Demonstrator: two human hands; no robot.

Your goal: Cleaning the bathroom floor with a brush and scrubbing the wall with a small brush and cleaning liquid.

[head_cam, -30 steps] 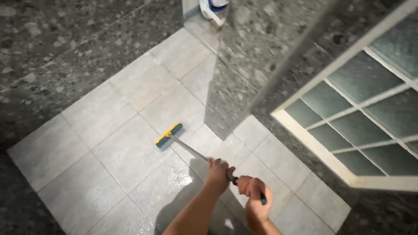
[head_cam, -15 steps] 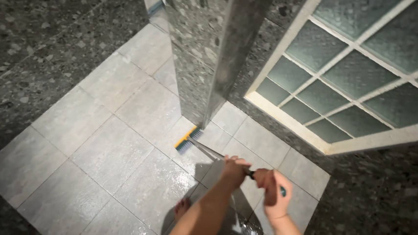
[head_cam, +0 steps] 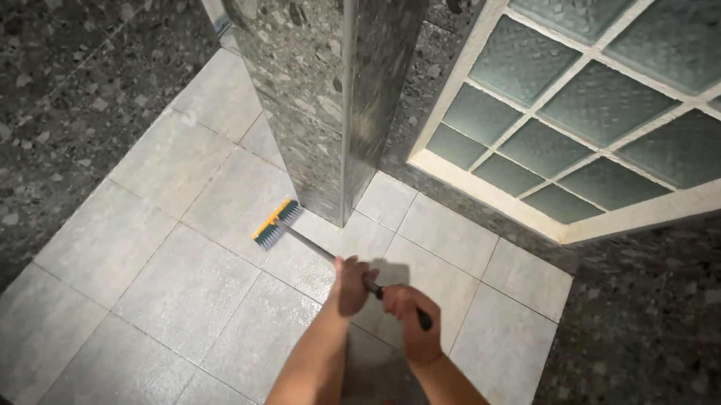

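Since the earlier frame the brush [head_cam: 276, 223] has slid left, away from the pillar [head_cam: 325, 99] foot. Left hand [head_cam: 350, 284] and right hand [head_cam: 410, 314] are both closed around its handle. The floor [head_cam: 169, 282] by the hands looks wet; farther tiles seem unscrubbed.

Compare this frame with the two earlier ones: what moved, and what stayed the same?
The brush head went from open floor to the foot of the stone pillar, then back out to the pillar's left. The view also shifted, so the window fills more of the frame. Unchanged: left hand and right hand both grip the handle, and the brush stays on the wet tiled floor.
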